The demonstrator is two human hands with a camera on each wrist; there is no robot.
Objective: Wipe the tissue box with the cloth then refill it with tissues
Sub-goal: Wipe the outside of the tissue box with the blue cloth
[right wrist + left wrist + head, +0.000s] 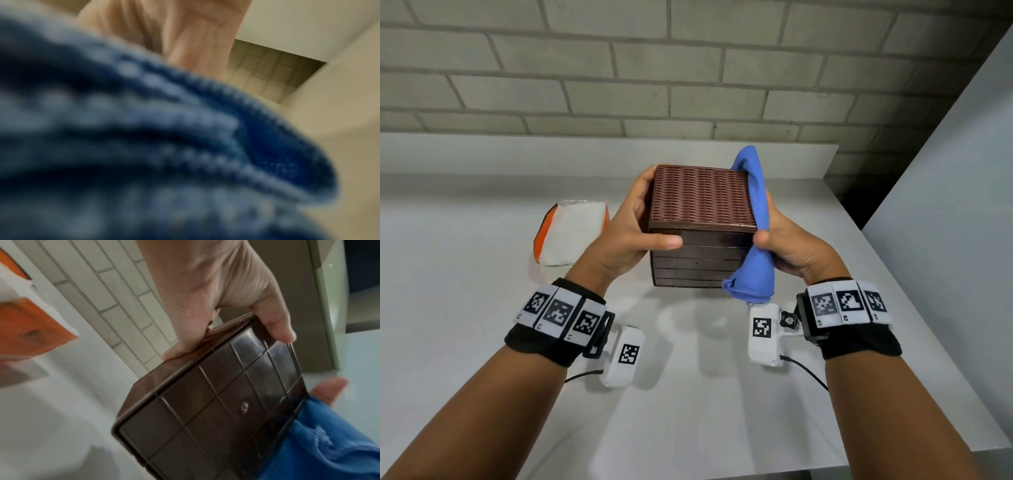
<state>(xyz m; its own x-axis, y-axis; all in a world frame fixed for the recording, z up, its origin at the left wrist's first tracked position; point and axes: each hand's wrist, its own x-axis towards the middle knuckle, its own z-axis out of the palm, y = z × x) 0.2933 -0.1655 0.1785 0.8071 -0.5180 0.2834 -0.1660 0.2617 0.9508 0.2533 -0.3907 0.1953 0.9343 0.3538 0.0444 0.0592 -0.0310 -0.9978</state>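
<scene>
A brown cube-shaped tissue box point(700, 198) with a woven-pattern face is held up over the white counter. My left hand point(635, 226) grips its left side, thumb across the near panelled face point(216, 402), fingers round the far edge. My right hand point(787, 245) holds a blue cloth point(753, 219) and presses it against the box's right side. The cloth hangs below the hand and fills most of the right wrist view as blurred blue cloth point(144, 146). The box's opening is not visible. A white and orange tissue pack point(571, 236) lies on the counter to the left.
The white counter point(482, 274) runs to a brick wall point(688, 68) at the back. A pale panel point(962, 171) rises at the right, beyond the counter's right edge. The orange end of the tissue pack point(30, 327) shows at the left of the left wrist view.
</scene>
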